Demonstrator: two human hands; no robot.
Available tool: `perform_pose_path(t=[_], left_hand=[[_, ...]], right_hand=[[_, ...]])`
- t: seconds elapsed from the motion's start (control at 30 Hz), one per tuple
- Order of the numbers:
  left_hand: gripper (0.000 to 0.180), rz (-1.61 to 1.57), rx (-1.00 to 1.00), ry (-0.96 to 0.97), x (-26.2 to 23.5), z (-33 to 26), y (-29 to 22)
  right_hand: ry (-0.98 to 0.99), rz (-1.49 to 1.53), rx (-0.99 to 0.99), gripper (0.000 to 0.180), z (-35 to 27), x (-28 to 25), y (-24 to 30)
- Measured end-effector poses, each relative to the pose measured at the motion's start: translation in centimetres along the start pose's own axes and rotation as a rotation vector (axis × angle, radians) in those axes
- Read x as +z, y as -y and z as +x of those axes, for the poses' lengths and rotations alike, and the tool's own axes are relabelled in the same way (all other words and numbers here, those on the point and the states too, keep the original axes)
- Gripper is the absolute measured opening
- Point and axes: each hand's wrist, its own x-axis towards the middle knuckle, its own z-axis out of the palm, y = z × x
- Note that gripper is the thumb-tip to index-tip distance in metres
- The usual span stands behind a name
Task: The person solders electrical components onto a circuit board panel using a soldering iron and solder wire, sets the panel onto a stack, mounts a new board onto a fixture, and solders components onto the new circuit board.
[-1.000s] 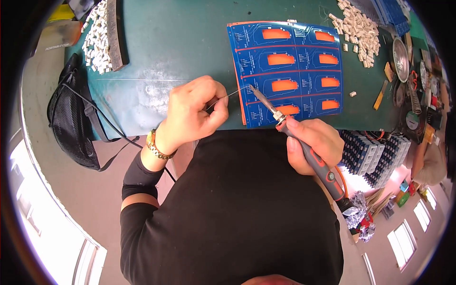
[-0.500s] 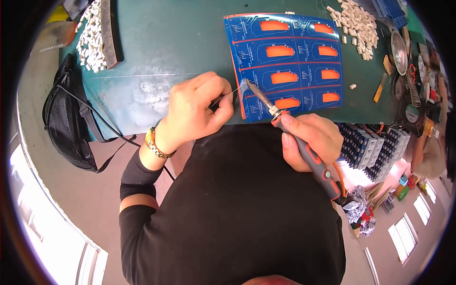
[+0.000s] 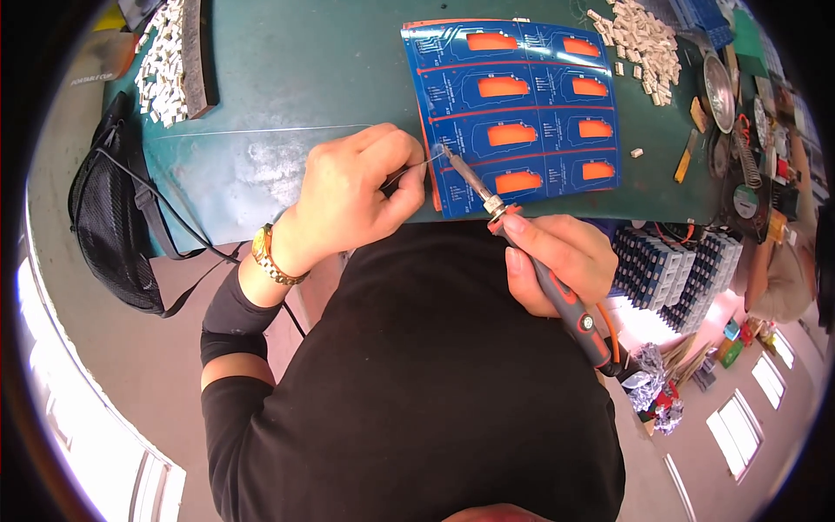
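A blue circuit board panel [image 3: 557, 113] with several rectangular cutouts lies on the green table, orange-red showing through the cutouts and along its left edge. My right hand [image 3: 565, 261] grips a grey-and-red soldering iron [image 3: 561, 296], its tip touching or just over the panel's left side. Closed in a pinch, my left hand [image 3: 361, 187] holds thin solder wire [image 3: 430, 160], whose end meets the iron's tip. The wire's other length trails left across the table. A faint wisp of smoke shows at the tip.
Piles of small white connectors lie far left [image 3: 163, 74] against a dark bar [image 3: 196, 61] and far right [image 3: 644, 52]. A black mesh bag [image 3: 113, 217] hangs at the left edge. Tools, a round metal dish [image 3: 718, 91] and stacked boards [image 3: 674, 265] crowd the right.
The whole view has shifted slightly, so everything sits a little further left. The iron's tip and the wire stay together near the panel's left edge, and both hands keep their holds.
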Motion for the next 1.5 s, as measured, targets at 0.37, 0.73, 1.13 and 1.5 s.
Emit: perform_pose_path(t=[0.37, 0.73, 1.13, 1.5], left_hand=[[0.009, -0.146, -0.174, 0.048, -1.3, -1.2, -0.1], [0.015, -0.147, -0.037, -0.032, 0.0, -2.0, -0.6], [0.012, -0.048, -0.031, -0.081, -0.2, -1.9, 0.1], [0.016, -0.046, 0.097, -0.12, -0.6, -1.6, 0.7]], right_hand=[[0.018, -0.025, 0.039, 0.035, -0.4, -0.9, 1.2], [-0.009, 0.043, 0.067, 0.03, -2.1, -1.8, 1.2], [-0.058, 0.018, 0.097, 0.031, -0.2, 0.2, 0.5], [-0.032, 0.071, 0.061, 0.03, -0.4, -0.8, 0.1]])
